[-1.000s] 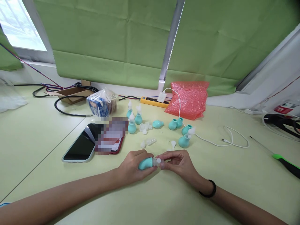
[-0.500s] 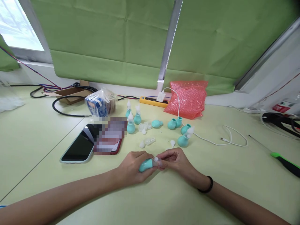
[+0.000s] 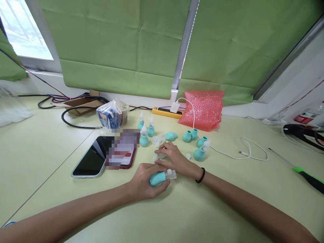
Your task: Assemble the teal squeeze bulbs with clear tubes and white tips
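In the head view, my left hand (image 3: 145, 180) is closed round a teal rubber bulb of a nasal aspirator (image 3: 157, 179), lying sideways, with a clear plastic tube piece (image 3: 171, 174) stuck in its mouth and pointing right. My right hand (image 3: 173, 158) is stretched over small clear plastic parts (image 3: 162, 155); its thumb and fingers are apart around them, and the palm hides some. Beyond it lie more translucent caps (image 3: 158, 139) and a teal bulb on its side (image 3: 171, 136). Aspirators with white tips (image 3: 144, 136) stand left; another (image 3: 199, 153) stands right, near open bulbs (image 3: 187, 136).
Two phones, one dark (image 3: 89, 158) and one red-cased (image 3: 126, 152), lie left. Behind are a bagged blue packet (image 3: 110, 116), a yellow power strip (image 3: 167, 112) and a red bubble-wrap bag (image 3: 202, 111). A white cable (image 3: 233, 157) and a screwdriver (image 3: 307, 177) are right.
My right hand has let go of the clear end of the aspirator and moved up and left over the small parts. My left hand keeps the bulb nearly in place.
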`<action>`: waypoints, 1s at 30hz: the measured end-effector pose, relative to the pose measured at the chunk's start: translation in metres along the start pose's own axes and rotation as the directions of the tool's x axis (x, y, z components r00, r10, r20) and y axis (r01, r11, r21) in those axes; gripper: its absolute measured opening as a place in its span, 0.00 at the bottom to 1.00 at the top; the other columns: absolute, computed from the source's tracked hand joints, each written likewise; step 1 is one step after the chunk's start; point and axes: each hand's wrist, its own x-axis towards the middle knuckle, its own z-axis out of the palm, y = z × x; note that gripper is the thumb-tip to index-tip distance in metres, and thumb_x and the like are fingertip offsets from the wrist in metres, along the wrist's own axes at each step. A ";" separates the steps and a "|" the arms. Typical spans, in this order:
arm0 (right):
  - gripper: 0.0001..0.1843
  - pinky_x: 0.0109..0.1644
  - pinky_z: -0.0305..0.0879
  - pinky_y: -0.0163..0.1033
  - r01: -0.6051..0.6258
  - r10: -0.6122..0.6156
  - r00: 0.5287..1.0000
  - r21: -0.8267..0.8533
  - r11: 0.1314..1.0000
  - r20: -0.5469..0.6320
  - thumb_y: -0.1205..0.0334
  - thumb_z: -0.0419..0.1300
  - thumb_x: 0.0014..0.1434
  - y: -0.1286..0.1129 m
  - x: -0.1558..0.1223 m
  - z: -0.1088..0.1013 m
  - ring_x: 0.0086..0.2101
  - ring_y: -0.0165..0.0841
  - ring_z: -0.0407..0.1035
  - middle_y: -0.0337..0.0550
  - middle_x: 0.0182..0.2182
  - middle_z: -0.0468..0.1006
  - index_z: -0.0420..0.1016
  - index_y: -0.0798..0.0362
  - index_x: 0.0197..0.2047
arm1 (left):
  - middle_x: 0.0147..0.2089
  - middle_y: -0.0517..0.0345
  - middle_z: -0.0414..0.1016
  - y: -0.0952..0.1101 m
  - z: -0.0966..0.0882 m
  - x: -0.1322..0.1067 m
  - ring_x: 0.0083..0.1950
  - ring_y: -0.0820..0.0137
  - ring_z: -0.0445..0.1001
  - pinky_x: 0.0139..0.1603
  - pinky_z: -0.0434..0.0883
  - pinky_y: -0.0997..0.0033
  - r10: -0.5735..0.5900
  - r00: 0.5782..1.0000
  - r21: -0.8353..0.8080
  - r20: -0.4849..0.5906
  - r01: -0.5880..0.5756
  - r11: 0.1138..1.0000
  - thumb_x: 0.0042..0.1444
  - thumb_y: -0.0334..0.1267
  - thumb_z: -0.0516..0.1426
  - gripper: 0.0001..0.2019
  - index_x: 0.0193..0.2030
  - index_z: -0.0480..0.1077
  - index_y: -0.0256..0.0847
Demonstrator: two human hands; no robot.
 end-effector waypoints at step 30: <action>0.10 0.29 0.62 0.36 -0.145 0.168 0.985 0.640 0.755 0.024 0.61 0.63 0.45 0.005 -0.063 -0.026 0.27 0.31 0.65 0.42 0.25 0.74 0.77 0.52 0.33 | 0.25 0.58 0.74 0.001 -0.006 0.011 0.23 0.73 0.70 0.24 0.66 0.78 -0.252 0.923 -0.174 0.291 0.310 0.935 0.46 0.36 0.56 0.07 0.31 0.72 0.36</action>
